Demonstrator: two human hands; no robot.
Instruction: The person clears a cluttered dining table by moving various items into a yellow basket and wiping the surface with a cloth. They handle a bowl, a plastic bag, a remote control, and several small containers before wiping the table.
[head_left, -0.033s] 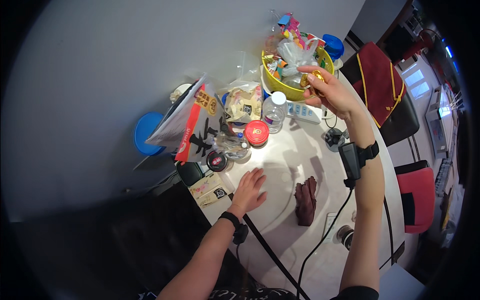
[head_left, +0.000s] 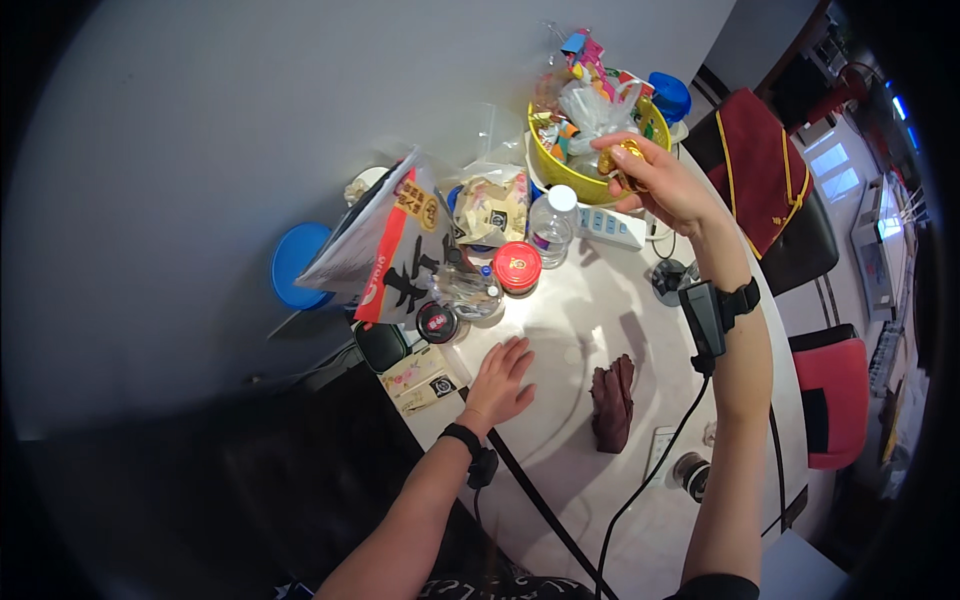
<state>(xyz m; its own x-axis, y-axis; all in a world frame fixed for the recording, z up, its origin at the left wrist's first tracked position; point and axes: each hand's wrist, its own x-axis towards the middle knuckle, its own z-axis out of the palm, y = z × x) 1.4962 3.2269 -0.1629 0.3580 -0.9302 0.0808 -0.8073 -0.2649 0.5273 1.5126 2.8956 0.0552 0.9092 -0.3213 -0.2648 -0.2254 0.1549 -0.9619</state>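
My right hand (head_left: 675, 185) is raised at the near edge of a yellow basket (head_left: 550, 166). Its fingers are closed on a shiny gold-wrapped piece (head_left: 627, 155), partly covered by them, so the exact kind is unclear. The basket is full of coloured packets and a clear plastic bag (head_left: 590, 108). My left hand (head_left: 497, 383) lies flat on the pale table with fingers spread, holding nothing. To its right rests a crumpled dark maroon cloth-like bundle (head_left: 612, 408). Beyond the left hand stand a red-lidded jar (head_left: 517, 266) and a clear bottle with a white cap (head_left: 553, 228).
A white power strip (head_left: 611, 227) lies below the basket. A large upright bag (head_left: 405, 245), a dark-lidded jar (head_left: 437, 322) and a paper packet (head_left: 425, 382) crowd the left side. A cable (head_left: 650, 480) hangs from my right wrist across the table (head_left: 560, 480). Chairs stand at the right.
The whole view has shifted very slightly, so everything sits a little to the right. Both hands keep their poses, and the gold piece stays in my right hand.
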